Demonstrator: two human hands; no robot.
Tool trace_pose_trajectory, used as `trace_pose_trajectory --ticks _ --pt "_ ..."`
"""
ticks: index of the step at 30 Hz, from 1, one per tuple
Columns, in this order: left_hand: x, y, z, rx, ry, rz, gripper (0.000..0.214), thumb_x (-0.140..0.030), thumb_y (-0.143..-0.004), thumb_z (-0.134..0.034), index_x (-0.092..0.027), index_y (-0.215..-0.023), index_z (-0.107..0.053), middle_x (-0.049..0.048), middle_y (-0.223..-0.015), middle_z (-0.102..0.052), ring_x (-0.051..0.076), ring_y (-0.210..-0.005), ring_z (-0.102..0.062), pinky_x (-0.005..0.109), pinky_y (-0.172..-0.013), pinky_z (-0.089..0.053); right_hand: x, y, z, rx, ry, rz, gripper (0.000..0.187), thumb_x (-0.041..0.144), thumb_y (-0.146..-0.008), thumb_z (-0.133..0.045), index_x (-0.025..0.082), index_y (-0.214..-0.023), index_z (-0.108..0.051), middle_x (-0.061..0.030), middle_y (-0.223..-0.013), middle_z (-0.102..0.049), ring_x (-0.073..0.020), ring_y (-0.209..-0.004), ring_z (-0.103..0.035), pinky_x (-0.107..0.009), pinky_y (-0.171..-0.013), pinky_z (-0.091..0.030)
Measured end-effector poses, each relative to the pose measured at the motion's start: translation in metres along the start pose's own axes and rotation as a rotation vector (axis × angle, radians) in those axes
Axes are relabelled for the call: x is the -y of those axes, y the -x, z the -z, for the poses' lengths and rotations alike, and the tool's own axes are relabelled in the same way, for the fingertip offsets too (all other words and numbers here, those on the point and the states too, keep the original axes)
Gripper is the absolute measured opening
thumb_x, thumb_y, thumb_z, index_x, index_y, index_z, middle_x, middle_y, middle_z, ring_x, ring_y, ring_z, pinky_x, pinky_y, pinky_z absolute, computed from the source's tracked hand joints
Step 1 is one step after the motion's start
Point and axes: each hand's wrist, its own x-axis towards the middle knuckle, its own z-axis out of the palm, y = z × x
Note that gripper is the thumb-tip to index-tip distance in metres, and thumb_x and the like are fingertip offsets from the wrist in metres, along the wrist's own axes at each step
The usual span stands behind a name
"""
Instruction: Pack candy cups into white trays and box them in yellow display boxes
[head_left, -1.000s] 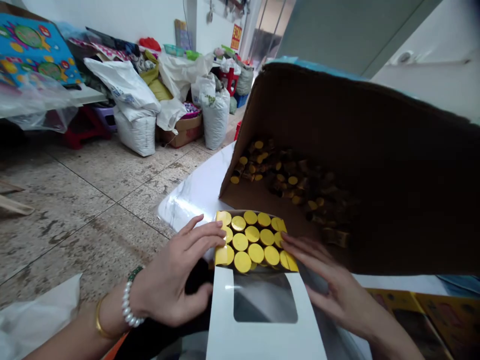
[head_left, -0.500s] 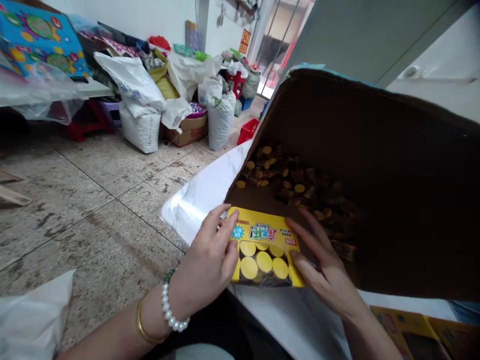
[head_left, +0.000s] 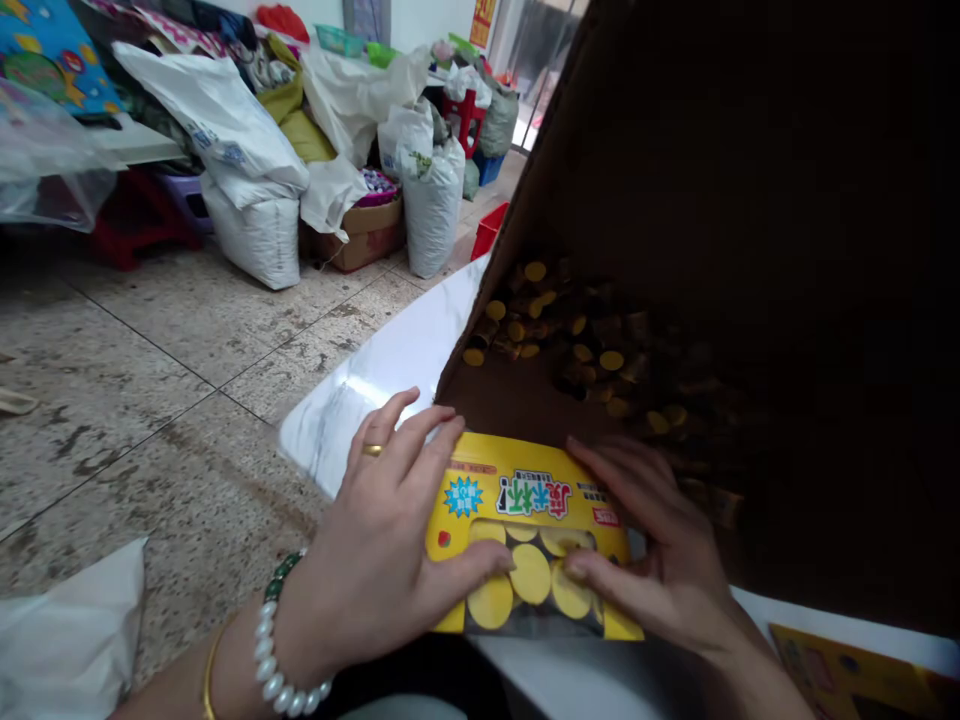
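**Q:** Grip, left side?
**A:** Left hand (head_left: 379,565) is closed on the left end of the yellow box (head_left: 525,492). The thumb lies across the clear window and the fingers are over the top edge. There is a gold ring (head_left: 373,450) on one finger and a pearl bracelet (head_left: 281,675) at the wrist.

**Q:** Right side?
**A:** Right hand (head_left: 664,565) is clamped on the right end the same way, thumb on the window and fingers spread along the top edge. The box is held between both hands.

**Q:** Box position?
**A:** It is at the near edge of the white worktop (head_left: 375,390), just in front of the mouth of the big cardboard carton (head_left: 675,180). I cannot tell whether it rests on the worktop or is lifted off it. The printed face is up and tilted toward the camera. Yellow round caps (head_left: 531,572) show through the window, packed side by side.

**Q:** Carton?
**A:** It lies on its side, opening toward the person, and the inside is dark. Loose yellow-capped pieces (head_left: 581,340) are heaped on its lower wall, behind the box.

**Q:** Further out?
**A:** Another yellow printed pack (head_left: 847,670) is at lower right. A speckled tile floor (head_left: 150,400) is to the left. White sacks (head_left: 255,220) and a red basket (head_left: 489,228) are toward the far wall.
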Motion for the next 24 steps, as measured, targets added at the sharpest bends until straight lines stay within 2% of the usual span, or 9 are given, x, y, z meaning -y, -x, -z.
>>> trace_pose_trajectory --ticks 4,7,10,12,15,19,22,24 --pt "0.000 0.000 0.000 -0.083 0.037 -0.031 0.054 -0.045 -0.078 -0.073 -0.010 -0.117 -0.059 0.0188 -0.133 -0.048 0.041 -0.141 -0.027 0.056 -0.116 -0.029 -0.001 -0.001 0.001 -0.041 -0.034 0.042 0.059 0.047 -0.078 -0.076 0.021 -0.128 -0.061 -0.0113 -0.116 -0.065 -0.0336 -0.116 -0.055 -0.050 -0.095 -0.047" --pt "-0.002 0.001 0.000 -0.125 0.070 -0.067 0.047 -0.034 -0.076 -0.076 -0.013 -0.115 -0.059 0.0169 -0.134 -0.047 0.041 -0.142 -0.028 0.056 -0.115 -0.030 -0.001 0.000 0.001 -0.088 -0.008 0.077 0.057 0.045 -0.075 -0.079 0.019 -0.122 -0.062 -0.0109 -0.110 -0.068 -0.0344 -0.115 -0.056 -0.050 -0.096 -0.047" --pt "-0.005 -0.002 0.000 -0.118 0.065 -0.091 0.038 -0.025 -0.078 -0.073 -0.016 -0.113 -0.060 0.0138 -0.129 -0.052 0.037 -0.138 -0.034 0.052 -0.112 -0.034 -0.002 0.000 0.002 -0.075 -0.006 0.071 0.055 0.045 -0.076 -0.078 0.019 -0.122 -0.061 -0.0106 -0.111 -0.069 -0.0353 -0.118 -0.055 -0.051 -0.097 -0.046" --pt "-0.006 -0.004 0.000 -0.091 0.056 -0.096 0.038 -0.025 -0.079 -0.072 -0.015 -0.114 -0.059 0.0125 -0.121 -0.058 0.033 -0.132 -0.041 0.048 -0.109 -0.036 -0.002 0.000 0.002 -0.072 0.010 0.060 0.057 0.047 -0.076 -0.078 0.020 -0.123 -0.061 -0.0100 -0.111 -0.069 -0.0352 -0.119 -0.055 -0.051 -0.097 -0.046" --pt "-0.006 -0.007 0.002 -0.053 0.041 -0.122 0.050 -0.030 -0.081 -0.070 -0.009 -0.123 -0.055 0.0138 -0.118 -0.061 0.031 -0.125 -0.046 0.045 -0.107 -0.039 -0.003 0.001 0.003 -0.075 0.023 0.051 0.059 0.049 -0.074 -0.079 0.022 -0.123 -0.061 -0.0092 -0.111 -0.069 -0.0340 -0.118 -0.055 -0.048 -0.096 -0.048" --pt "-0.008 -0.016 0.009 0.011 -0.014 -0.154 0.051 -0.033 -0.081 -0.070 -0.009 -0.124 -0.057 0.0149 -0.118 -0.063 0.033 -0.121 -0.049 0.047 -0.102 -0.044 -0.003 0.002 0.003 -0.033 -0.039 0.014 0.055 0.047 -0.077 -0.077 0.022 -0.123 -0.061 -0.0101 -0.114 -0.066 -0.0327 -0.117 -0.055 -0.045 -0.092 -0.051" --pt "-0.012 -0.030 0.016 0.133 0.017 -0.149 0.055 -0.041 -0.077 -0.073 -0.013 -0.122 -0.061 0.0134 -0.114 -0.064 0.033 -0.115 -0.052 0.049 -0.097 -0.047 -0.004 0.002 0.001 -0.022 -0.106 -0.006 0.053 0.046 -0.078 -0.076 0.020 -0.122 -0.060 -0.0116 -0.115 -0.064 -0.0318 -0.117 -0.055 -0.044 -0.091 -0.052" --pt "-0.014 -0.039 0.019 0.228 0.063 -0.138 0.054 -0.047 -0.075 -0.075 -0.014 -0.115 -0.064 0.0124 -0.111 -0.064 0.033 -0.113 -0.053 0.051 -0.099 -0.047 -0.004 0.001 0.000 -0.030 -0.121 0.010 0.052 0.045 -0.079 -0.075 0.019 -0.122 -0.060 -0.0119 -0.115 -0.063 -0.0313 -0.116 -0.056 -0.044 -0.091 -0.052"
